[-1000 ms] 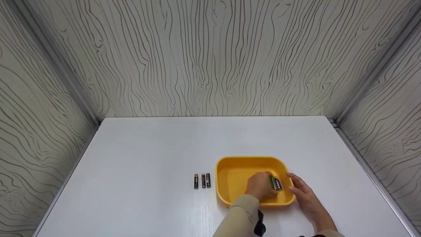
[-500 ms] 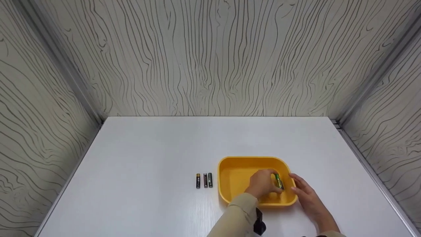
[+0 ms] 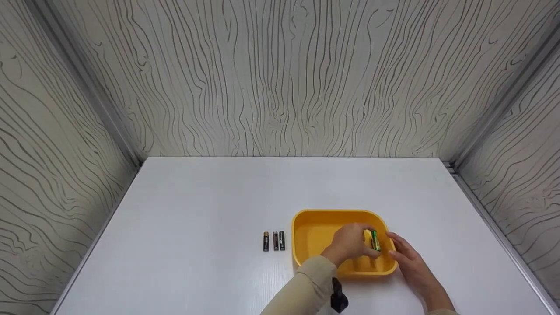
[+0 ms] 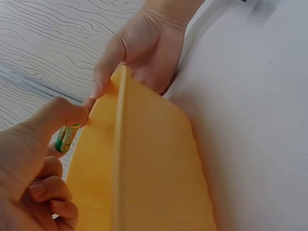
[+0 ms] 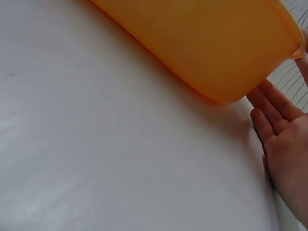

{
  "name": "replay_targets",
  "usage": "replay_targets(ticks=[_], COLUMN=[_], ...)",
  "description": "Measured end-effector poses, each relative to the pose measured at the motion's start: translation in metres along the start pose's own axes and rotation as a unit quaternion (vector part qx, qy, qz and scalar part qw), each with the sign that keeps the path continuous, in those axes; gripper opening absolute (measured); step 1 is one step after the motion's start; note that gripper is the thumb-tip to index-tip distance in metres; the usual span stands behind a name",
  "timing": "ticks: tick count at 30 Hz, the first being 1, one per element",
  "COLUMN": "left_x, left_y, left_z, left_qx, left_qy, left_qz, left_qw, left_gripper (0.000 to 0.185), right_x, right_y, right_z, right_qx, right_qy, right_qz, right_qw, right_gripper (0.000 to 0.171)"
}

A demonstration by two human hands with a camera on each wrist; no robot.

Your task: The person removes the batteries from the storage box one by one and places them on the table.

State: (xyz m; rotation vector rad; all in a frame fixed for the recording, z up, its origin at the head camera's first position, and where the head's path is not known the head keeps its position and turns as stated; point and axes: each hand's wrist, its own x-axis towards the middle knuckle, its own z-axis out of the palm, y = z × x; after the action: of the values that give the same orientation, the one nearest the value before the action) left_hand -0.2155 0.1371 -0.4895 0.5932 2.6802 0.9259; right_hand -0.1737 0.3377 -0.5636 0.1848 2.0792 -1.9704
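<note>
Green battery [image 3: 376, 241] pinched in our left hand [image 3: 351, 242], we now have it further right within the yellow tray [image 3: 313, 238], which our right hand [image 3: 413, 264] grips; we judge the handling steady but unfinished.

From where I stood, no word, brand or number could be read. The green battery [image 4: 67, 136] in the person's left hand [image 3: 352, 241] carried print on its wrapper, too small and blurred to spell out. On the bench [image 3: 197, 227], the black battery with a copper-coloured end [image 3: 266, 242] and the rightmost black battery [image 3: 282, 241] showed pale marks, equally illegible; the brownish battery [image 3: 275, 241] between them was too small to make out.
</note>
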Motion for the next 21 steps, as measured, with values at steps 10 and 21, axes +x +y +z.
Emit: replay_targets(ticks=[10,21], left_x=[-0.019,-0.039], left_y=[-0.011,-0.043], left_z=[-0.016,-0.052], left_qx=[-0.032,-0.077], left_qy=[0.002,0.033], left_qz=[0.046,0.069], left_qw=[0.9984,0.9941], left_gripper=[0.050,0.056], right_x=[-0.002,-0.002], right_y=[-0.001,-0.002], right_z=[0.002,0.013], right_qx=[-0.058,-0.054], right_qy=[0.004,0.002], right_qz=[-0.001,-0.006], right_qw=[0.998,0.999], right_gripper=[0.057,0.058])
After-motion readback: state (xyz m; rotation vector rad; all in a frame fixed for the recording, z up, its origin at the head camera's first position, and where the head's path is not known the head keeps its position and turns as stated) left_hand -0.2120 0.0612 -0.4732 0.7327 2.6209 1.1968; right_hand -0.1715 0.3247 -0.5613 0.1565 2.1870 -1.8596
